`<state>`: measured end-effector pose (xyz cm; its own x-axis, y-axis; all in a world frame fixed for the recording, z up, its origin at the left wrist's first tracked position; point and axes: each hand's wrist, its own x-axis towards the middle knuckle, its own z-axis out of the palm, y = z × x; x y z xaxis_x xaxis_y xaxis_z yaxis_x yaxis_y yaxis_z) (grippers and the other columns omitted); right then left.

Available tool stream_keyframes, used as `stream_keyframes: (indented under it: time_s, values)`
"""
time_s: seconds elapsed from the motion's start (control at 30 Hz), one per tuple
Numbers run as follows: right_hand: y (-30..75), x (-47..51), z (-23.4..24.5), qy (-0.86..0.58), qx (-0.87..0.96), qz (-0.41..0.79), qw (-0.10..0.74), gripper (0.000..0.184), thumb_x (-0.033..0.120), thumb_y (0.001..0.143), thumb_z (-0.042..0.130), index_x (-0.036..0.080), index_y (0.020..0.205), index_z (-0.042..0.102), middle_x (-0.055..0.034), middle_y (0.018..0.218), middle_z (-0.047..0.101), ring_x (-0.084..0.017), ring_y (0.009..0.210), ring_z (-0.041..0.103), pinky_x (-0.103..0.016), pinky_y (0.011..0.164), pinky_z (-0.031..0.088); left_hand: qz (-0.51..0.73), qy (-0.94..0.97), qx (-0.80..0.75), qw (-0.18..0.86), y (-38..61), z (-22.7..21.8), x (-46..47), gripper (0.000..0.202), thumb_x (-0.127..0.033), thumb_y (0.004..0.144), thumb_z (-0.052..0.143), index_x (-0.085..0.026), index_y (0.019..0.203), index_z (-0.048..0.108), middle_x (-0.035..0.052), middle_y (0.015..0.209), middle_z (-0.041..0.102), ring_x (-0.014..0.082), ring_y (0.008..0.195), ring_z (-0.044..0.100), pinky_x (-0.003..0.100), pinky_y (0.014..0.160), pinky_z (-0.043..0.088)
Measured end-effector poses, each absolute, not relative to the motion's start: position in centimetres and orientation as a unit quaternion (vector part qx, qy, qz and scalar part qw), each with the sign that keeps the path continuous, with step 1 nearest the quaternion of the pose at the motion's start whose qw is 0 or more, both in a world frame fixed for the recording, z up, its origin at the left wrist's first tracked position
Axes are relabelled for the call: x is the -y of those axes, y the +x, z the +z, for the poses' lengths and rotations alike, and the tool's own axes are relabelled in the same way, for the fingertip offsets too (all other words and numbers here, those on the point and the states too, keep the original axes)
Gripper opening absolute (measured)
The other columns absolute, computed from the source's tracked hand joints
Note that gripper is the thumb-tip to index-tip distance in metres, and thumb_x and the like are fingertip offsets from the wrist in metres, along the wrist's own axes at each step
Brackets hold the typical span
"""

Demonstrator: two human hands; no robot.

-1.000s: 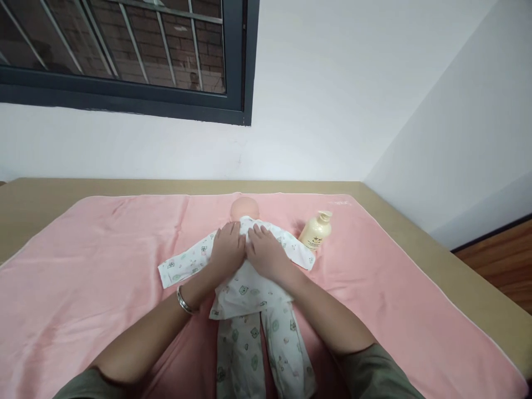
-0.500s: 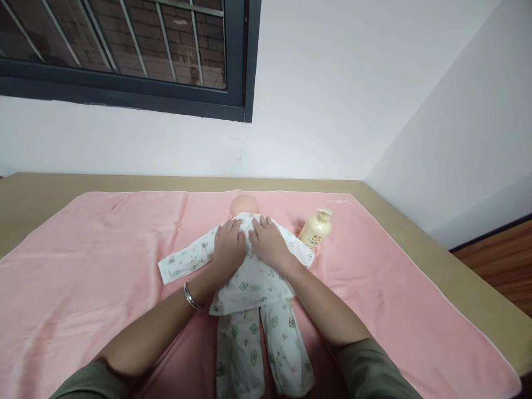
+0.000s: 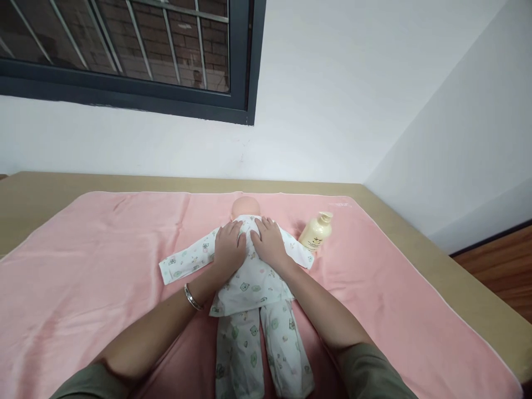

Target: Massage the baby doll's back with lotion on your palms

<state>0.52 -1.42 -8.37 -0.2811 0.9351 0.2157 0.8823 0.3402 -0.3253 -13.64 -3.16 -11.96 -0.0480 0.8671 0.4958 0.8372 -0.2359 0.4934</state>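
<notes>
A baby doll [image 3: 253, 282] in a white printed top and trousers lies stretched out, its bald head at the far end and its sleeves spread to both sides. The face does not show. My left hand [image 3: 229, 246] lies flat on the left of its upper back, fingers extended toward the head. On the other side of the back rests my right hand [image 3: 269, 241], also flat, thumb pointing inward. Neither hand grips anything. Close to the doll's right-hand sleeve stands a cream pump bottle [image 3: 316, 231], leaning slightly in the view.
A pink sheet [image 3: 103, 266] is spread under the doll, with a few creases. It covers most of a light wooden table [image 3: 399, 238]. Behind are a white wall [image 3: 307, 111] and a dark-framed barred window [image 3: 239, 72]. Wood-grain panelling [image 3: 502, 271] stands at the right.
The view has shifted very slightly. Both hands stay flat on the doll's upper back, and the doll and bottle keep their places.
</notes>
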Motion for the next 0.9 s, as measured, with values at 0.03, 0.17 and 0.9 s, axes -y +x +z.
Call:
stream_keyframes:
  time_s: [0.03,0.17,0.9]
  values:
    - [0.5,1.4,-8.3,-0.569,0.798,0.070,0.187,0.050,0.036,0.102,0.036,0.014,0.146,0.046,-0.0153,0.151,0.046,-0.028,0.143,0.035,-0.045,0.118,0.020,0.377,0.689,-0.619,0.018,-13.6,-12.0,3.2,0.044,-0.026,0.094,0.033,-0.015,0.130,0.056,0.0146,0.132,0.063,0.0291,0.128,0.053,0.052,0.112,0.036]
    - [1.1,0.7,-7.7,-0.572,0.797,0.082,0.177,0.051,0.039,0.102,0.036,0.015,0.145,0.048,-0.0159,0.150,0.048,-0.027,0.142,0.038,-0.044,0.118,0.021,0.373,0.703,-0.605,0.003,-13.7,-11.9,3.6,0.043,-0.024,0.095,0.033,-0.015,0.129,0.057,0.0149,0.134,0.061,0.0290,0.129,0.051,0.052,0.112,0.037]
    - [0.3,3.6,-6.4,-0.545,0.832,0.042,0.098,0.050,0.027,0.102,0.034,0.008,0.147,0.042,-0.0202,0.156,0.038,-0.032,0.146,0.031,-0.049,0.117,0.025,0.324,0.732,-0.600,0.011,-14.6,-11.0,3.1,0.040,-0.026,0.094,0.036,-0.015,0.128,0.054,0.0154,0.127,0.062,0.0295,0.121,0.055,0.047,0.103,0.045]
